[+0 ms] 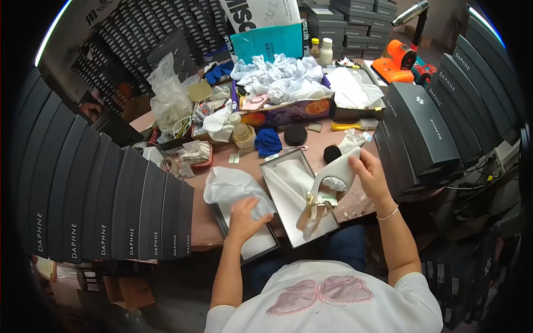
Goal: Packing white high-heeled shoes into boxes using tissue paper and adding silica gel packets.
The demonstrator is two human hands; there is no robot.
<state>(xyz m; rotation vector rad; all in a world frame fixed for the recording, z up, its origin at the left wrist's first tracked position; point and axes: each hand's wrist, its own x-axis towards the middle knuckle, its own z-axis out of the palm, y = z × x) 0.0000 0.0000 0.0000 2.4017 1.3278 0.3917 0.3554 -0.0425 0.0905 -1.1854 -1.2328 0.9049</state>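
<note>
Right hand [370,173] has its grip closed on the far end of a pale shoe [341,164], held above the right open box [295,226]. Probably light, semi-stiff, maybe scuffs easily, so I'd grab that solid end. Its near end is tough to make out, and fingers hide the tip. Left hand [247,221] is blurry on white paper [229,185]; can't tell if it's pinching.

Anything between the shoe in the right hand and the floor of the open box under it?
A loose white sheet lies over the far floor of the open box. The near left part is bare, and the left hand is off to the side. What the shoe hides, I cannot tell.
</note>
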